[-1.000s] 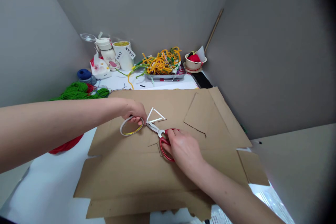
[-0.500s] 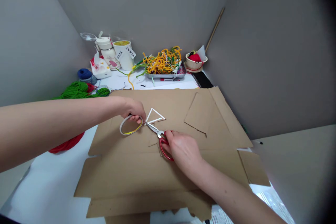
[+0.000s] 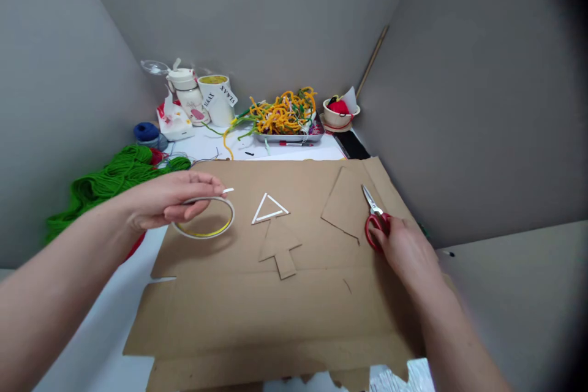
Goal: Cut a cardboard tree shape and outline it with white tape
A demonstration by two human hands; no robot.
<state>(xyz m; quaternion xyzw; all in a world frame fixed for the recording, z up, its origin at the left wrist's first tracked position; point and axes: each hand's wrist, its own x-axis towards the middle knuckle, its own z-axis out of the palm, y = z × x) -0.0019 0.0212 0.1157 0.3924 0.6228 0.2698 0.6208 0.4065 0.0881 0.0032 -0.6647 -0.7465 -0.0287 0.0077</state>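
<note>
My left hand (image 3: 184,196) holds a thin roll of white double-sided tape (image 3: 228,220) with a yellow inner ring. A short white tape end (image 3: 228,190) sticks out by its fingertips. On the right, my right hand (image 3: 404,248) grips red-handled scissors (image 3: 374,208) by the loops, with the blades together and pointing away from me. Between my hands lies a cardboard tree shape (image 3: 280,239). White tape strips (image 3: 260,208) form a triangle along the edges of its top part. Everything rests on a large cardboard sheet (image 3: 220,306).
Green yarn (image 3: 105,180) lies at the left. Along the back stand a white bottle (image 3: 189,98), a big tape roll (image 3: 223,104), a tray of yellow yarn (image 3: 287,113) and a bowl (image 3: 340,116). A black phone (image 3: 353,144) lies near the bowl. A four-sided outline (image 3: 342,208) is cut into the cardboard.
The scissors have moved right, away from the tape, with my right hand. My left hand has drawn back left with the tape roll. The lower tree shape is now uncovered.
</note>
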